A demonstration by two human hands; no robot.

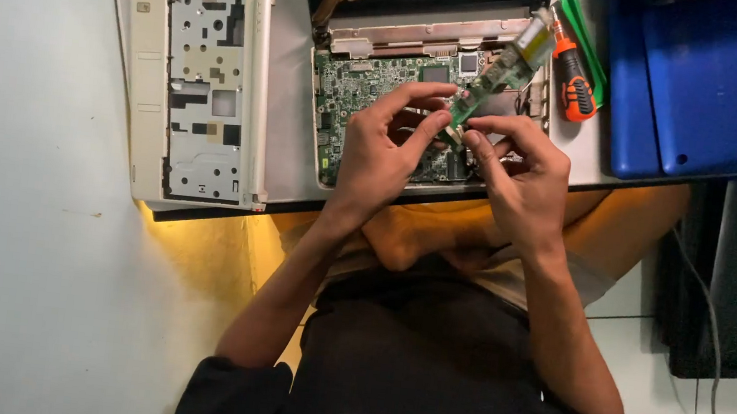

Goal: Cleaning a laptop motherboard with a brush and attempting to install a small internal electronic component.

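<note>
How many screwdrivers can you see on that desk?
1. An orange-and-black screwdriver lies on the desk right of the opened laptop, beside a green tool and the blue case. Others could be hidden beneath the hands or the case.

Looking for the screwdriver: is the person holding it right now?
No, the orange screwdriver lies on the desk, while the left hand and right hand pinch a narrow green circuit strip.

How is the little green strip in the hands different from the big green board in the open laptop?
The narrow green strip board is long, thin and lifted at a slant, pinched by the left hand and right hand. The big green board is wide and lies flat in the opened laptop base. Both are green circuit boards.
</note>
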